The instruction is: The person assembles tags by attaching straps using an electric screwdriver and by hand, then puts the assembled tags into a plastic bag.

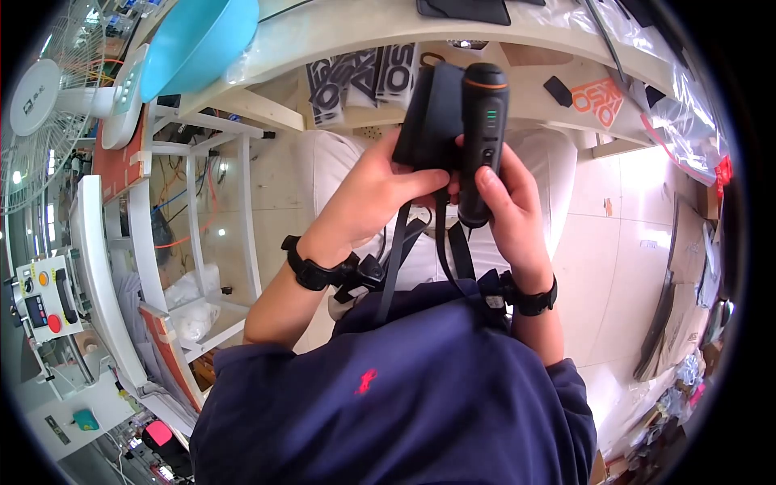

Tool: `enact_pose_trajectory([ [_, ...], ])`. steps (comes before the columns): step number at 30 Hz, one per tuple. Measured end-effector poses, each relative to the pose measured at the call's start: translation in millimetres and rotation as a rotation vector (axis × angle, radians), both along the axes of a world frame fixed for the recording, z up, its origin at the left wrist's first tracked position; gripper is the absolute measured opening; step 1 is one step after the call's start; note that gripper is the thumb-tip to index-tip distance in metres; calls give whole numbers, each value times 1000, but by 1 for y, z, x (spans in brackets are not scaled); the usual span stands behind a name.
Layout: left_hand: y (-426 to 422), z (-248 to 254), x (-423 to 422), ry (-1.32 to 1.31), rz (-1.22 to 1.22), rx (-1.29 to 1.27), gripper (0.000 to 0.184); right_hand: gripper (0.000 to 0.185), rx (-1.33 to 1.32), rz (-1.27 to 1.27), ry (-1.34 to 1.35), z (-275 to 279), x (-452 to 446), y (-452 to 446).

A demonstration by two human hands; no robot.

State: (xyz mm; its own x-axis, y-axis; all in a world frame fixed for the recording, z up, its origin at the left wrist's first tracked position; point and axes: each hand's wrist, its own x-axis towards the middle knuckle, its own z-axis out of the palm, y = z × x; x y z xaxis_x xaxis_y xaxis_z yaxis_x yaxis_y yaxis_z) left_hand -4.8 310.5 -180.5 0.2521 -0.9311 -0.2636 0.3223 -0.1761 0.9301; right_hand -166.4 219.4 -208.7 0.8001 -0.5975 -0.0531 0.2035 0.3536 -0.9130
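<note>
Above my lap, my left hand (376,190) is closed round the lower part of a black pouch (432,117), thumb lying across its bottom edge. My right hand (509,194) grips a black cylindrical electric screwdriver (485,121) with an orange ring near its top and small green lights on its side. The tool stands upright in view, right beside the pouch. Black straps (396,255) hang below both hands. Fingers behind the pouch and tool are partly hidden.
A pale workbench edge (347,50) curves ahead, with printed packets (396,73) on a shelf beneath. Left are a blue basin (198,44), a fan (36,97) and a white metal frame (246,210). Flattened cardboard (675,315) lies at right.
</note>
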Motion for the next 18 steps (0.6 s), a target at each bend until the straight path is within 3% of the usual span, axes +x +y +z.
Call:
enact_pose_trajectory([
  [3,6,-4,-3,95,-73,170,16,35,-7,-111,-64,-4,0,-5],
  [11,1,-8,-12,104,36,16,12,44,-30,-113,-85,-2,4,-7],
  [13,-2,-7,-16,-75,66,-11,12,46,-28,-106,-82,-4,4,-7],
  [18,-3,-8,-11,-137,12,0,24,47,-47,-110,-77,0,5,-8],
])
